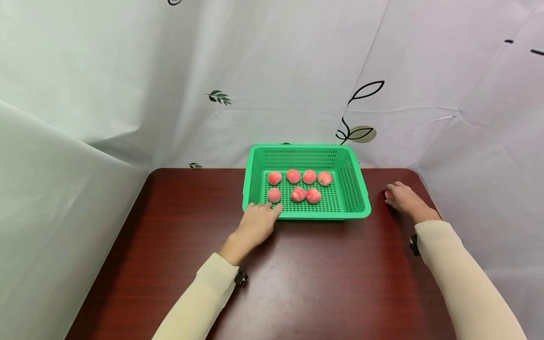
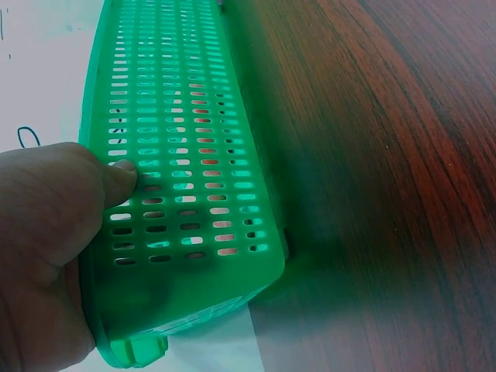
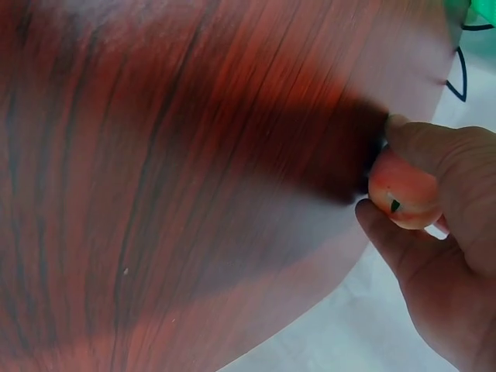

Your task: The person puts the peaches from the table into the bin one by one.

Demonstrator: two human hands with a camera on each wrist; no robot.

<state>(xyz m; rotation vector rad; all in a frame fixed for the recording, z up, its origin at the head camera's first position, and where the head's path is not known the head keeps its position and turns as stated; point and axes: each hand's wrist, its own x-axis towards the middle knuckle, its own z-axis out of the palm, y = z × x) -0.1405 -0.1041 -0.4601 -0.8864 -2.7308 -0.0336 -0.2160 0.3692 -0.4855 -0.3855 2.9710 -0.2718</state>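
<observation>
A green plastic basket (image 1: 323, 215) with slotted walls stands at the back of the table, several pink peaches (image 1: 293, 176) lying in two rows on its floor. My left hand (image 1: 257, 225) grips the near rim towards its left corner. In the left wrist view the thumb (image 2: 120, 183) presses on the outer side of the slotted wall (image 2: 178, 291). Off to the right of the basket, my right hand (image 1: 404, 202) holds another peach (image 3: 403, 190) between thumb and fingers, close over the tabletop. A small dark stem spot shows on this peach.
The dark red-brown wooden table (image 1: 323, 274) has rounded far corners. A white cloth (image 1: 272, 71) printed with leaves hangs behind it and along both sides. The basket's back stands close to this cloth.
</observation>
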